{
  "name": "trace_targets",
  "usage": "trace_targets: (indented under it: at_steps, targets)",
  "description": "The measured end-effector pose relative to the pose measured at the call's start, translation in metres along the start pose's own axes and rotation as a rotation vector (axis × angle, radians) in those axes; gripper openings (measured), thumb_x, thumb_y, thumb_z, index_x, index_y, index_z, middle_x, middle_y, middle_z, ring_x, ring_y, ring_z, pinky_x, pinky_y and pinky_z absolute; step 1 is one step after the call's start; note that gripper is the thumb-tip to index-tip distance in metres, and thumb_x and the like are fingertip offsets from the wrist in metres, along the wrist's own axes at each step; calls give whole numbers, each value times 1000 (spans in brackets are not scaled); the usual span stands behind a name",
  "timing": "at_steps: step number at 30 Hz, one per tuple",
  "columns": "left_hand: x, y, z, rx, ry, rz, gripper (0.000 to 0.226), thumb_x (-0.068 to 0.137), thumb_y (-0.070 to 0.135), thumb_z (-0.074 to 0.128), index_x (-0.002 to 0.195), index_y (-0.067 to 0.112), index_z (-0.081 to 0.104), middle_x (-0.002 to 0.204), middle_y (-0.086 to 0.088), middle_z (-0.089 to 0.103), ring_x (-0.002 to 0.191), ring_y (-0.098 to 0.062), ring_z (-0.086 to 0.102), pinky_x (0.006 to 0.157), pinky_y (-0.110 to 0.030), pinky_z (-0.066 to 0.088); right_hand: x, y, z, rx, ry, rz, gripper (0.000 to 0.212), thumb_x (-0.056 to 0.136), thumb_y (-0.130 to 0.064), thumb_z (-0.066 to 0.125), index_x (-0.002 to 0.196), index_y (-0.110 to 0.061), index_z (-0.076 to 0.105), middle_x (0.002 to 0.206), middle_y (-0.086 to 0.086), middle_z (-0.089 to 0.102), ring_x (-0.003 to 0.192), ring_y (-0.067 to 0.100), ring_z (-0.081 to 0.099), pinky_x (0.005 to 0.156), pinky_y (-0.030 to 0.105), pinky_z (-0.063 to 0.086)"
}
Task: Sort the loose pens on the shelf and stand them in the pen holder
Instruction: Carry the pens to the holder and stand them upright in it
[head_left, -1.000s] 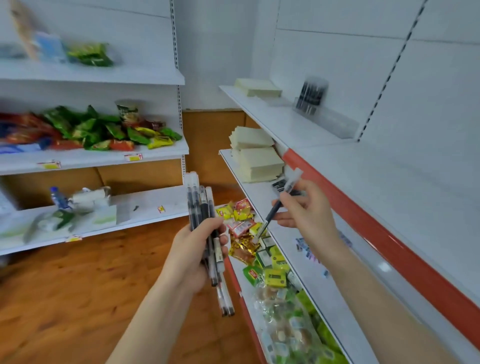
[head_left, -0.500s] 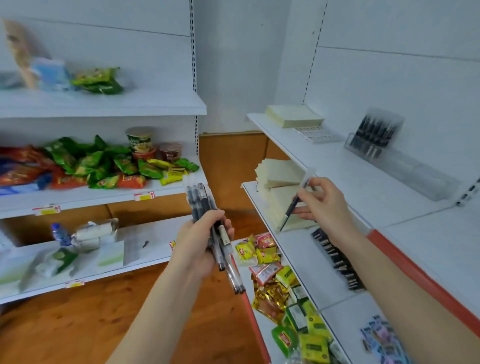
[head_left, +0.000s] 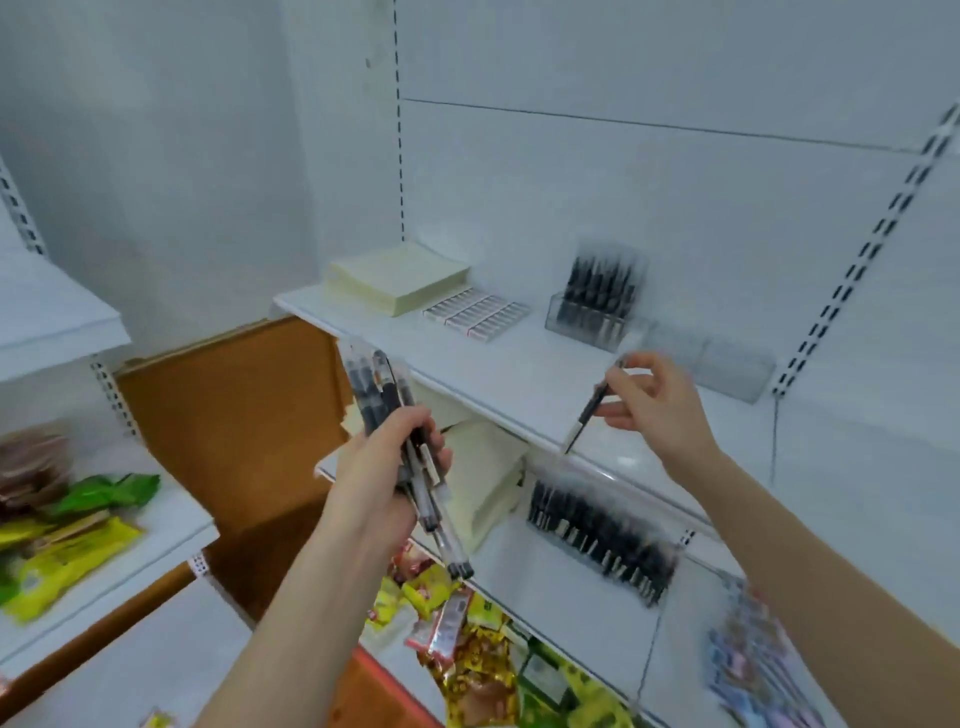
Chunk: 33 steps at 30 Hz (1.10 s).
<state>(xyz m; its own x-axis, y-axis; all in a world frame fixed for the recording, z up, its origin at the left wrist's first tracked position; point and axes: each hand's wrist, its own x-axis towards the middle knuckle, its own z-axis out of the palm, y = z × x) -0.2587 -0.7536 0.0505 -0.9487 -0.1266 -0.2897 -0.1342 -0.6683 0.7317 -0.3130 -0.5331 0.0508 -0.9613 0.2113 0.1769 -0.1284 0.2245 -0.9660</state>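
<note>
My left hand (head_left: 387, 460) grips a bundle of several black pens (head_left: 382, 392), their ends sticking out above and below the fist. My right hand (head_left: 657, 402) pinches a single black pen (head_left: 589, 410) over the upper white shelf (head_left: 498, 374), tip pointing down and left. A clear pen holder (head_left: 595, 312) with several black pens standing in it sits at the back of that shelf, behind and left of my right hand. More loose black pens (head_left: 597, 535) lie in a row on the shelf below.
Cream notepads (head_left: 397, 280) and a row of small white boxes (head_left: 475, 314) sit left of the holder. An empty clear tray (head_left: 711, 364) lies right of it. Snack packets (head_left: 457, 634) fill the lower shelves; green and yellow bags (head_left: 67, 525) lie at left.
The view has swung up and right toward the upper shelf. My right hand has risen with its pen from the middle shelf to the upper one; my left hand keeps the bundle.
</note>
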Motion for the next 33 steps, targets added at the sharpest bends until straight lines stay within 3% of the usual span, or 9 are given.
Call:
trace_targets:
  at_steps: [6, 12, 14, 19, 26, 30, 33]
  targets:
    - [79, -6, 52, -13, -157, -106, 7, 88, 1, 52, 82, 4, 55, 61, -5, 51, 48, -12, 52, 43, -17, 48, 82, 2, -40, -54, 278, -140, 12, 92, -15, 54, 87, -25, 48, 81, 4, 64, 53, 4, 65, 55, 18, 52]
    - [139, -9, 97, 16, -237, -93, 10, 87, 1, 52, 77, 3, 54, 55, -5, 55, 44, -11, 55, 43, -18, 48, 164, 1, -63, -126, 420, -211, 8, 92, -13, 52, 95, -19, 47, 88, 11, 63, 70, 20, 65, 73, 33, 53]
    - [155, -9, 112, 49, -271, -90, 11, 86, 1, 54, 75, 1, 57, 52, -4, 58, 43, -9, 56, 41, -16, 46, 188, 4, -63, -158, 430, -218, 8, 92, -12, 51, 95, -19, 47, 90, 12, 62, 72, 24, 65, 72, 31, 53]
    - [180, -9, 140, 99, -354, -114, 18, 86, 3, 56, 68, 4, 61, 52, -1, 62, 42, -5, 56, 40, -12, 44, 222, 15, -60, -274, 396, -225, 8, 93, -11, 51, 98, -13, 46, 98, 17, 61, 79, 29, 63, 56, 10, 51]
    - [213, -10, 163, 123, -446, -199, 6, 85, 7, 59, 79, 5, 59, 55, -1, 61, 45, -6, 58, 42, -15, 47, 242, 17, -57, -386, 358, -199, 7, 92, -11, 54, 94, -15, 48, 82, 8, 58, 57, 3, 59, 51, 8, 47]
    - [229, -11, 170, 151, -549, -230, 3, 86, 8, 58, 87, 5, 59, 63, -2, 66, 50, -6, 62, 43, -15, 48, 237, 32, -46, -485, 277, -89, 6, 92, -8, 52, 93, -12, 47, 78, 4, 58, 58, 7, 60, 51, 10, 46]
    - [235, -12, 173, 187, -611, -244, 3, 87, 8, 57, 87, 5, 59, 64, -2, 69, 51, -6, 64, 43, -15, 48, 236, 39, -39, -564, 252, -13, 2, 92, -11, 53, 94, -10, 51, 86, 10, 62, 69, 21, 63, 55, 12, 49]
